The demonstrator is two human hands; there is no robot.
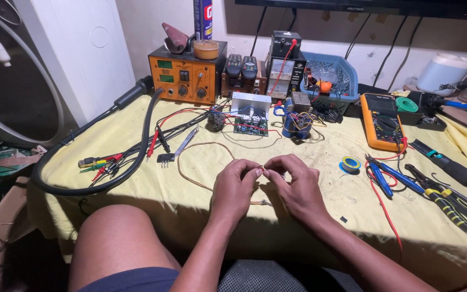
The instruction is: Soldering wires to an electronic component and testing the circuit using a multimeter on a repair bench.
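A yellow cloth-covered table (136, 135) spreads beneath the grip. Behind it stands an orange rework station (186, 73); right of it lies a yellow multimeter (382, 120). Left hand (234, 186) and right hand (297, 185) meet, their 2 sets of fingertips pinched on a thin brown wire (193, 145) looping away leftward.

Wire (190, 162): thin, tan-brown, flexible lead, lying slack on the yellow cloth-covered work surface. It is running from the pinched end at centre, curving up and leftward in a wide open loop, then sweeping back down toward the near edge. A second end, showing a short bared metallic tip (263, 203), is resting flat on the cloth just below the pinched end. The pinched end itself is showing pale, too small to tell further.
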